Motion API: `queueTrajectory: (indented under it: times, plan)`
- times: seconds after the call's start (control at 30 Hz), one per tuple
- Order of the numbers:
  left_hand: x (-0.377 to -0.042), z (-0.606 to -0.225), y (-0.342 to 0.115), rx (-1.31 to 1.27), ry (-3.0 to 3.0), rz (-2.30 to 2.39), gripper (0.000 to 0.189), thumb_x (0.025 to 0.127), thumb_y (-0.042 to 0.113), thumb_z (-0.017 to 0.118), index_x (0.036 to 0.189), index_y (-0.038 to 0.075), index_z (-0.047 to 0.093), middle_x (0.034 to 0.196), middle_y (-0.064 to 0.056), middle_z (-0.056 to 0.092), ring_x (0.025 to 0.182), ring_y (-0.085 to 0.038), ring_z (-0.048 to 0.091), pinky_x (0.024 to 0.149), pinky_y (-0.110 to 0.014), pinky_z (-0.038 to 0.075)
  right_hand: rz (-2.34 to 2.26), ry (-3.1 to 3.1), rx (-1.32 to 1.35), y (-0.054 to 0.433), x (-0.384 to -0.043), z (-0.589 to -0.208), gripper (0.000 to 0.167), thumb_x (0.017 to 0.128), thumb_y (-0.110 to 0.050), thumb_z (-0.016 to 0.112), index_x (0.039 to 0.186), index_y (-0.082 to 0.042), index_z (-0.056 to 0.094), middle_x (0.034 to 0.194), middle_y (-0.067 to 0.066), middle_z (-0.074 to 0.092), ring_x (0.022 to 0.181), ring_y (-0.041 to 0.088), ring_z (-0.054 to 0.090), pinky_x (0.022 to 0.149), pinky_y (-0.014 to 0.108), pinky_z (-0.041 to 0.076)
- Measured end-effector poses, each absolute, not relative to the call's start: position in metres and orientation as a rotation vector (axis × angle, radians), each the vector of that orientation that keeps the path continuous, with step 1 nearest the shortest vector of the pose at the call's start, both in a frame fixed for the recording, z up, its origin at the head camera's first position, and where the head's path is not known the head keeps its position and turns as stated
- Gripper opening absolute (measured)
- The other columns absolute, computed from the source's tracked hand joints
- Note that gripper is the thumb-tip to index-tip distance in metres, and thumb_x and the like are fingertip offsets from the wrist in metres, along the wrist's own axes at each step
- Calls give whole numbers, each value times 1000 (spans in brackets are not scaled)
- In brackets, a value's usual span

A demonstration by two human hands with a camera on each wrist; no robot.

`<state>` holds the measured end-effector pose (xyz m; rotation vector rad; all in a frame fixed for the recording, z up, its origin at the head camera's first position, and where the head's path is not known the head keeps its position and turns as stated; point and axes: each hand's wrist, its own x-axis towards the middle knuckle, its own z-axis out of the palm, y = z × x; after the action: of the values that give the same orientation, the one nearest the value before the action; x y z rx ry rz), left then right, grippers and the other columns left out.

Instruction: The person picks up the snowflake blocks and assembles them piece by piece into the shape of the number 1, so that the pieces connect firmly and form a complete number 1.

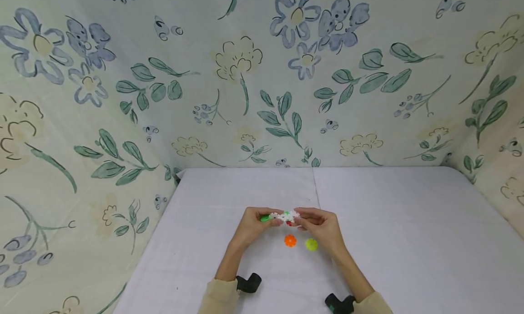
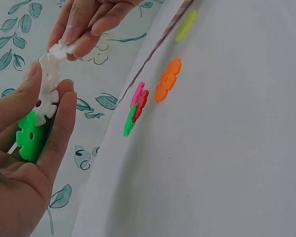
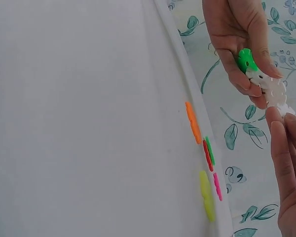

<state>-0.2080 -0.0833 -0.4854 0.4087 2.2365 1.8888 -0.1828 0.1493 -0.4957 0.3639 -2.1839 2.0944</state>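
Note:
Both hands hold a joined chain of notched plastic discs above the white table. My left hand (image 1: 249,226) grips its green end disc (image 2: 30,140) and the white disc beside it, thumb on one face and fingers behind. At the other end, my right hand (image 1: 326,228) pinches a white disc (image 2: 62,50) between thumb and fingers. The white discs (image 2: 49,74) between the hands are linked edge to edge, and the chain bends slightly. Fingers hide parts of it.
On the table (image 1: 393,241) below lie an orange disc (image 1: 290,240) and a yellow-green disc (image 1: 311,244). Farther back, a red disc (image 2: 141,105), a pink disc (image 2: 137,94) and a green disc (image 2: 129,121) lie close together. Floral cloth (image 1: 245,95) hangs behind.

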Motion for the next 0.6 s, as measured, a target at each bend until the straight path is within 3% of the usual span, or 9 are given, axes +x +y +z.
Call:
queueTrajectory:
  times: [0.27, 0.6]
  plan:
    - [-207, -487, -81, 406, 2134, 1954, 26, 90, 17, 81, 112, 4, 80, 106, -18, 79, 89, -27, 79, 82, -23, 59, 2087, -2155, 346, 147, -182, -497, 28, 88, 2, 78, 115, 9, 74, 103, 25, 77, 79, 15, 79, 72, 32, 64]
    - [-207, -489, -78, 425, 2111, 1963, 28, 90, 18, 82, 111, 1, 79, 103, -16, 80, 83, -16, 77, 85, -26, 61, 2137, -2120, 384, 146, -181, -495, 26, 88, 4, 77, 112, 14, 72, 103, 35, 73, 78, 14, 79, 72, 33, 63]
